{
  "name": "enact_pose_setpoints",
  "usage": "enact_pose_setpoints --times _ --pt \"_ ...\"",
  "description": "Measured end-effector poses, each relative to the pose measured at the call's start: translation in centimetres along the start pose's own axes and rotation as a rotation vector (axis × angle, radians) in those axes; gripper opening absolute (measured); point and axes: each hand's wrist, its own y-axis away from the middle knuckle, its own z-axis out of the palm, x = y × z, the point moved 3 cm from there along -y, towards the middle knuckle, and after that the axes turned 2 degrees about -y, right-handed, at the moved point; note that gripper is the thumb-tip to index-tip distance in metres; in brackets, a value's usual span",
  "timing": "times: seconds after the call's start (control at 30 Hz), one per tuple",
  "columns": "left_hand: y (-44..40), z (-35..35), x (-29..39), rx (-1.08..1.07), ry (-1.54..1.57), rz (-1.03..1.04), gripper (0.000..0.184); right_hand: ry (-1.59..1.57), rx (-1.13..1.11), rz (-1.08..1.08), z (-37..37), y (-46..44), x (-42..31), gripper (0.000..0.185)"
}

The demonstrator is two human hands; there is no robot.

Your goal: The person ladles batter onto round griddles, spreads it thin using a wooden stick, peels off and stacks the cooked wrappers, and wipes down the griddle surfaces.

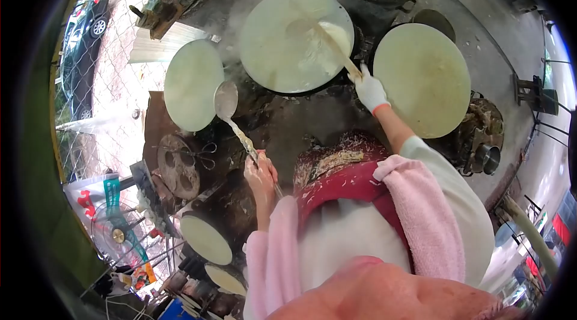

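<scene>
We see the bare left hand (259, 174) with its fingers curled around the handle of a metal ladle (226, 100), pinching it close, and whitish batter coats the handle above the grip. The ladle's bowl overlaps the edge of the left pale disc (191, 85) in our view; we cannot tell whether they touch.

Our right hand (369, 90), in a white glove with an orange cuff (380, 108), is wrapped around the near end of a flat wooden stick (329, 40). The stick slants up and left across the middle pale disc (270, 43), over a patch of whiter batter (342, 34). Just beside the glove lies the right pale disc (422, 79).

For writing, we find a banner (83, 200) at lower left, near a fan (118, 235). It carries red figures and a teal stripe with small light marks, too small for us to read.
</scene>
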Motion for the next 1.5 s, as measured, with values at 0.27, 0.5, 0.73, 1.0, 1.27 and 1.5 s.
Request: enact_pose_setpoints --times 0.27,0.5,0.73,1.0,1.27,1.5 --pt "2.3 -0.2 -1.1 0.123 -0.063 -0.056 0.01 0.279 0.172 -0.122 -5.7 -16.5 -8.6 0.06" --pt "1.0 -1.2 -2.1 0.093 -0.146 0.105 0.012 -0.35 0.172 -0.74 -1.3 -7.6 -10.5 0.057" --pt "-0.4 0.7 1.2 -0.052 0.018 0.056 0.017 -0.998 -0.026 0.154 3.9 5.1 3.0 0.051" --pt "-1.7 1.4 0.5 -0.129 0.033 0.063 0.018 -1.01 -0.126 0.192 -0.4 3.7 2.4 0.047" --pt "-5.0 2.5 0.9 -0.16 0.007 0.08 0.018 -0.792 -0.256 0.029 -2.2 2.0 0.5 0.048" --pt "-21.0 8.9 4.2 -0.421 -0.089 0.135 0.024 -0.668 -0.31 -0.109 0.3 1.4 1.8 0.054"
